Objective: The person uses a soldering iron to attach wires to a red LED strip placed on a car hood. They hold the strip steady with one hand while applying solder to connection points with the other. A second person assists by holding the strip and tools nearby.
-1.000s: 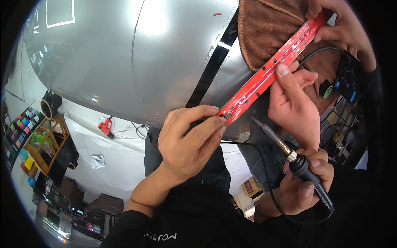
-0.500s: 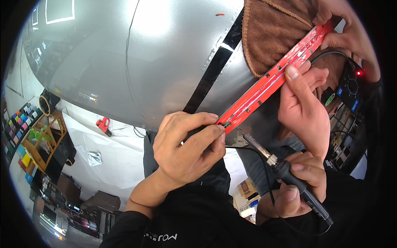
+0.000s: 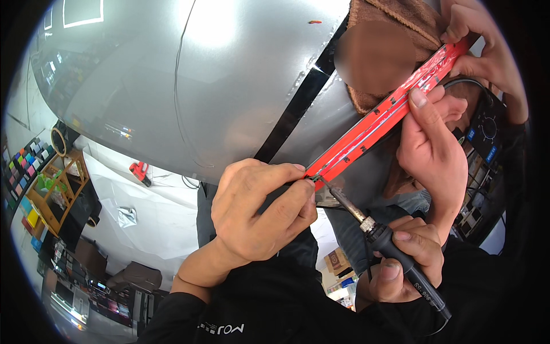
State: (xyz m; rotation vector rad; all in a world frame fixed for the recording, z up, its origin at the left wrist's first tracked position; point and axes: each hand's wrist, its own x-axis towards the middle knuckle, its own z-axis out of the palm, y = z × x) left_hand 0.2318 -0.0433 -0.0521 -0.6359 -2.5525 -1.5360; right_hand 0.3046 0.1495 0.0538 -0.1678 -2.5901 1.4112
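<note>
My left hand [image 3: 260, 212] is closed at the near end of a long red-faced strip [image 3: 366, 129] with a narrow pale channel and dark marks; its fingertips pinch that end, where thin wires seem to show. My right hand [image 3: 407, 258] grips the black handle of a soldering iron [image 3: 395, 243], its tip pointing up and left at the strip's end beside my left fingertips. Whether the tip touches is too small to tell. Another person's hand [image 3: 432, 143] steadies the strip midway, and a further hand [image 3: 481, 43] that is not mine holds its far end.
Under the strip lies a large glossy grey panel [image 3: 240, 103] with a black band [image 3: 298, 114] across it. A brown cloth [image 3: 361, 103] rests on it. A dark control unit [image 3: 487, 126] and cable are at right. On the white floor lies a red tool [image 3: 140, 172]; wooden shelving [image 3: 54, 195] stands left.
The soldering iron's tip has come slightly up and left, nearer the strip's end. The strip and the other person's hands sit a little farther right and lower in view.
</note>
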